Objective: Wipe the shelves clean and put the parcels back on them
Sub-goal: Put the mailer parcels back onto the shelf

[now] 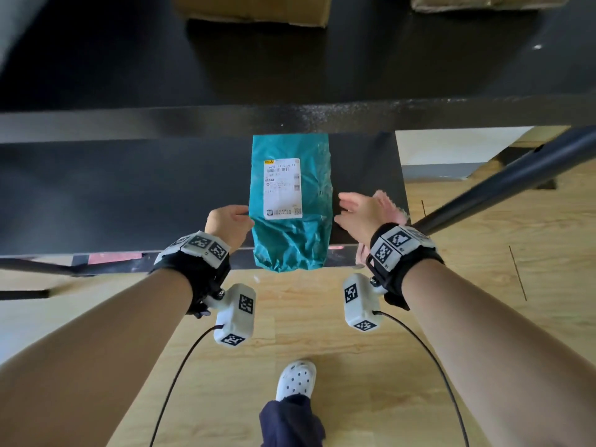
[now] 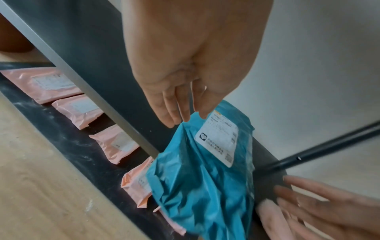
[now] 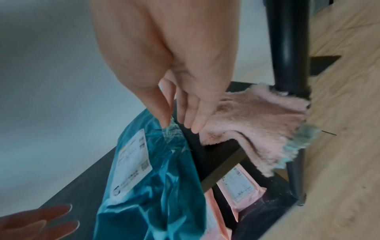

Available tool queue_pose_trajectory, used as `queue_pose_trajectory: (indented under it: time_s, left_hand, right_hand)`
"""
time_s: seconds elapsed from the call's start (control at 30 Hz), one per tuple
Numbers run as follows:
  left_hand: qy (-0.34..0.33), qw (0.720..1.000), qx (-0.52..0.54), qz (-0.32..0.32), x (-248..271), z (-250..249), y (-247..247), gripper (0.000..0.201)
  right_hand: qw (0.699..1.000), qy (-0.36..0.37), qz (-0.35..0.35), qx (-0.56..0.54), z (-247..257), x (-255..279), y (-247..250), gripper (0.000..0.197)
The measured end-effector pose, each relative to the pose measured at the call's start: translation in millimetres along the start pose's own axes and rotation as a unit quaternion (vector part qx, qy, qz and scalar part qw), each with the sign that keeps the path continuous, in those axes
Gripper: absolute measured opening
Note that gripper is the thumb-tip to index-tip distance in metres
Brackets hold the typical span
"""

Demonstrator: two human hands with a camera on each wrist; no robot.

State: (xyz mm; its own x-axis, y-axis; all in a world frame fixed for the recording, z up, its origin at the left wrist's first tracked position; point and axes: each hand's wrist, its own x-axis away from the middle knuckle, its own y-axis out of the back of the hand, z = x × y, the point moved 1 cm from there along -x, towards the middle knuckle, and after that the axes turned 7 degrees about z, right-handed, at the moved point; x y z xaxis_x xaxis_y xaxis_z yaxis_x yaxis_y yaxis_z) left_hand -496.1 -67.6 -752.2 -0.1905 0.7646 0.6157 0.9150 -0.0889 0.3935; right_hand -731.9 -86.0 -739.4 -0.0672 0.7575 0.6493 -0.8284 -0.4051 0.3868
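Note:
A teal plastic parcel (image 1: 290, 201) (image 2: 201, 178) (image 3: 148, 186) with a white label lies on the black middle shelf (image 1: 129, 195), its near end hanging over the front edge. My left hand (image 1: 230, 221) (image 2: 185, 120) touches the parcel's left edge with straight fingers. My right hand (image 1: 358, 211) (image 3: 180, 123) is at its right edge, fingers straight and thumb tip on the plastic. A pink cloth (image 1: 392, 206) (image 3: 257, 116) lies on the shelf's right end, just behind my right hand, and nothing holds it.
Two cardboard boxes (image 1: 254, 8) (image 1: 477, 1) stand on the upper shelf (image 1: 129, 59). Several pink parcels (image 2: 115, 142) (image 3: 240, 190) lie in a row on the bottom shelf. A black pole (image 1: 503, 182) (image 3: 287, 45) stands at the right corner. Below is wooden floor.

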Motion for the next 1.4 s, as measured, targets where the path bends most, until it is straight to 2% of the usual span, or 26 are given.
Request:
queue_pose_trajectory:
  time_s: [0.07, 0.1, 0.17, 0.2, 0.3, 0.33, 0.4, 0.47, 0.67, 0.7, 0.77, 0.83, 1.0, 1.13, 1.3, 1.4]
  left_hand:
    - [-0.017, 0.998, -0.065, 0.016, 28.5, -2.1, 3.4, 0.025]
    - [-0.020, 0.993, -0.117, 0.018, 44.2, -2.3, 6.4, 0.022]
    - [-0.023, 0.975, -0.222, 0.011, 79.1, -1.3, 14.0, 0.024]
    - [-0.026, 0.966, -0.256, 0.006, 97.8, -0.5, 18.5, 0.025]
    - [-0.054, 0.939, -0.340, 0.011, 165.3, 4.7, 32.6, 0.030]
    - [-0.063, 0.928, -0.367, 0.016, 189.1, 7.4, 37.7, 0.030]
    - [-0.072, 0.912, -0.404, 0.021, 236.5, 14.1, 50.5, 0.031]
    - [-0.081, 0.903, -0.421, 0.026, 286.2, 20.7, 64.4, 0.031]
    - [-0.080, 0.897, -0.434, -0.008, 419.4, 44.8, 129.5, 0.034]
    - [-0.074, 0.893, -0.444, -0.014, 435.8, 50.9, 142.3, 0.034]
    - [-0.059, 0.886, -0.458, -0.030, 464.7, 65.2, 173.6, 0.034]
    - [-0.046, 0.888, -0.455, -0.040, 483.2, 79.4, 207.2, 0.033]
    - [-0.003, 0.903, -0.423, -0.079, 505.7, 112.0, 311.1, 0.035]
    - [0.020, 0.881, -0.465, -0.089, 514.5, 138.6, 400.8, 0.036]
    - [-0.002, 0.887, -0.450, -0.101, 506.1, 164.3, 507.7, 0.028]
    - [0.004, 0.894, -0.433, -0.117, 495.2, 176.3, 572.8, 0.028]
  right_hand:
    - [0.997, 0.010, -0.041, 0.068, -8.4, 16.9, 1.6, 0.055]
    - [0.990, 0.011, -0.072, 0.121, -16.6, 19.7, 2.5, 0.049]
    - [0.975, 0.006, -0.095, 0.200, -16.3, 44.3, 1.9, 0.018]
    - [0.971, 0.006, -0.077, 0.225, -0.7, 75.0, 2.3, 0.027]
    - [0.978, 0.052, -0.042, 0.200, 26.7, 166.3, -9.0, 0.045]
    - [0.985, 0.060, -0.029, 0.159, 30.8, 192.2, -13.4, 0.040]
    - [0.992, 0.072, -0.003, 0.107, 38.1, 240.7, -23.0, 0.009]
    - [0.990, 0.093, 0.004, 0.107, 47.4, 291.4, -36.8, 0.028]
    - [0.965, 0.129, 0.058, 0.220, 81.2, 403.2, -90.8, 0.012]
    - [0.960, 0.128, 0.064, 0.240, 86.1, 414.6, -101.8, 0.014]
    - [0.949, 0.140, 0.076, 0.272, 101.1, 433.9, -129.3, 0.033]
    - [0.934, 0.154, 0.093, 0.307, 121.5, 448.4, -159.3, 0.039]
    - [0.882, 0.206, 0.107, 0.409, 192.3, 466.4, -251.5, 0.034]
    - [0.841, 0.231, 0.111, 0.477, 254.4, 485.7, -330.1, 0.034]
    - [0.833, 0.259, 0.103, 0.478, 341.8, 495.0, -418.5, 0.024]
    - [0.831, 0.266, 0.100, 0.478, 392.8, 489.3, -462.3, 0.027]
